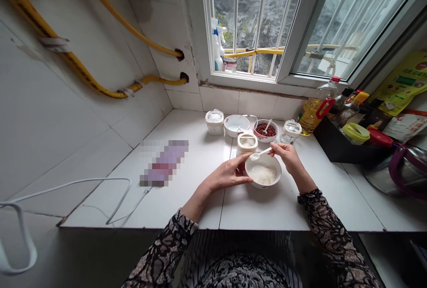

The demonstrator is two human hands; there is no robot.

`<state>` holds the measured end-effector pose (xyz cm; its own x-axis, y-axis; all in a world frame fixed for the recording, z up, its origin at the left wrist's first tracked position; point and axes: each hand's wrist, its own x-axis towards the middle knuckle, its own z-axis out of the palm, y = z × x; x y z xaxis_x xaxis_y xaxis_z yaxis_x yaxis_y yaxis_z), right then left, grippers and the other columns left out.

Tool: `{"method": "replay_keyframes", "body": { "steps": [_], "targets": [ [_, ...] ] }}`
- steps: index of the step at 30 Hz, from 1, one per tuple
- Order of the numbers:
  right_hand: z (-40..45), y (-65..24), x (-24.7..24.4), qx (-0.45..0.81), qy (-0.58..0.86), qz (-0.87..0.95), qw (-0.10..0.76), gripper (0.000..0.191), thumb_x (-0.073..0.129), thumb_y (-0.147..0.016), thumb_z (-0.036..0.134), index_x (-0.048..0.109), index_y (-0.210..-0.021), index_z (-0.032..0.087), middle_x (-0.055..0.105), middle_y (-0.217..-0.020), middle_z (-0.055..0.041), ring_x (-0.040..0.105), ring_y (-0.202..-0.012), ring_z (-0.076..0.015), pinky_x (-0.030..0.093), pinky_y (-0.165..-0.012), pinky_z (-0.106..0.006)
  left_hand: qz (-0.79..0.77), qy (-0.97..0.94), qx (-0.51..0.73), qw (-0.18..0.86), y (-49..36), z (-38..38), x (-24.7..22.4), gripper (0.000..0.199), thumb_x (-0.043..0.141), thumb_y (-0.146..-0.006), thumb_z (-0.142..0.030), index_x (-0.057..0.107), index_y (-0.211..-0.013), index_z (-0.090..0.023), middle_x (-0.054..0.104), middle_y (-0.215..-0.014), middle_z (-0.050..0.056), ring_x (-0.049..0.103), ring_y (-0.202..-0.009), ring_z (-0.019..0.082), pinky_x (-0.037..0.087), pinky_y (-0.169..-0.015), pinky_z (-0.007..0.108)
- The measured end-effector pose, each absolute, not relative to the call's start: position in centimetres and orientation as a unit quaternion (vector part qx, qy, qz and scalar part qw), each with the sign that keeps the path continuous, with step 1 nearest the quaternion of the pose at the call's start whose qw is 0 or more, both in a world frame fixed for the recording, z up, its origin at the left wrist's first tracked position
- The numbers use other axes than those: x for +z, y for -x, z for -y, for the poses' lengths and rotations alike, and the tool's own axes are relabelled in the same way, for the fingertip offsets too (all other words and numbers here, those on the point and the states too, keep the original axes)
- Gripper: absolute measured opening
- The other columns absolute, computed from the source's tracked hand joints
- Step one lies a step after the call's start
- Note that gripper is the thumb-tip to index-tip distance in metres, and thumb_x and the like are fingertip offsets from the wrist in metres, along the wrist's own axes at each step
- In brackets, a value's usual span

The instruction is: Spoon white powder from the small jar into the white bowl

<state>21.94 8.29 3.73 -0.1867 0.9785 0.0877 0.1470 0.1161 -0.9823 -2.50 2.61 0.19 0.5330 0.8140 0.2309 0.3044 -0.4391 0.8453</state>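
Observation:
A white bowl (263, 182) with pale, white contents stands on the white tiled counter. My left hand (230, 173) is closed round the bowl's left side, thumb near the front and fingers at the back rim. Between the fingertips of my right hand (286, 154) is the handle of a small white spoon (255, 156), whose bowl end is over the rim at the back left and holds something white. Just behind the bowl sits an open white container (247, 142) with pale contents.
Behind stand a lidded white jar (214, 123), a white dish (236, 124), a bowl of red beans (266, 130) and a glass jar (291, 131). Rightward are an oil bottle (312, 112), a black condiment box (340, 145) and a kettle (390, 174). A white cable (128, 190) lies left.

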Motion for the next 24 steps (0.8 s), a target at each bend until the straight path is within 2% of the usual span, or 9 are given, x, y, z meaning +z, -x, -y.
{"method": "replay_keyframes", "body": {
  "steps": [4,8,13,15,19,24],
  "targets": [
    [-8.9,-21.2,3.6,0.439,0.469,0.584,0.496,0.054,0.074,-0.067,0.071,0.071,-0.060,0.018,0.071,-0.062,-0.0066,0.062,-0.059,-0.0169,0.051,-0.068,-0.034,-0.352,-0.784,0.328,0.393,2.4,-2.6,0.3,0.074,0.074,-0.084,-0.049,0.044,-0.147,-0.026,0.066,-0.109,0.007,0.061,-0.086,0.021,0.054,-0.078,0.037],
    [-8.9,-20.1,3.6,0.300,0.469,0.607,0.567,0.052,0.063,-0.081,0.068,0.072,-0.065,0.019,0.074,-0.067,-0.0065,0.065,-0.065,-0.0201,0.051,-0.071,-0.035,-0.346,-0.787,0.330,0.389,2.4,-2.6,0.5,0.074,0.074,-0.084,-0.049,0.043,-0.149,-0.029,0.065,-0.105,0.005,0.058,-0.081,0.019,0.053,-0.075,0.035],
    [-8.4,-19.6,3.3,0.037,0.440,0.722,0.533,0.045,0.053,-0.095,0.054,0.074,-0.073,0.021,0.076,-0.074,-0.0066,0.069,-0.075,-0.0240,0.048,-0.083,-0.041,-0.352,-0.789,0.326,0.384,2.4,-2.7,0.2,0.076,0.074,-0.084,-0.050,0.043,-0.149,-0.027,0.062,-0.094,0.003,0.056,-0.077,0.018,0.053,-0.073,0.035],
    [-8.2,-19.7,3.1,-0.026,0.423,0.740,0.523,0.044,0.050,-0.098,0.050,0.074,-0.076,0.021,0.077,-0.076,-0.0066,0.070,-0.078,-0.0238,0.046,-0.088,-0.042,-0.356,-0.789,0.325,0.381,2.4,-2.7,0.2,0.076,0.074,-0.084,-0.050,0.043,-0.149,-0.026,0.062,-0.093,0.003,0.056,-0.078,0.019,0.053,-0.073,0.035],
    [-8.0,-20.0,3.2,-0.033,0.423,0.723,0.546,0.040,0.051,-0.099,0.047,0.071,-0.075,0.021,0.076,-0.077,-0.0058,0.069,-0.079,-0.0228,0.046,-0.089,-0.041,-0.352,-0.789,0.326,0.384,2.4,-2.6,0.3,0.074,0.074,-0.085,-0.049,0.043,-0.148,-0.028,0.063,-0.098,0.004,0.057,-0.080,0.019,0.053,-0.074,0.035],
    [-7.5,-20.6,4.0,0.127,0.454,0.679,0.563,0.044,0.055,-0.094,0.051,0.065,-0.064,0.021,0.071,-0.066,-0.0030,0.065,-0.067,-0.0204,0.049,-0.073,-0.035,-0.350,-0.787,0.328,0.389,2.4,-2.6,0.2,0.075,0.074,-0.084,-0.051,0.042,-0.149,-0.029,0.065,-0.109,0.006,0.059,-0.084,0.020,0.054,-0.077,0.037]
  ]
}}
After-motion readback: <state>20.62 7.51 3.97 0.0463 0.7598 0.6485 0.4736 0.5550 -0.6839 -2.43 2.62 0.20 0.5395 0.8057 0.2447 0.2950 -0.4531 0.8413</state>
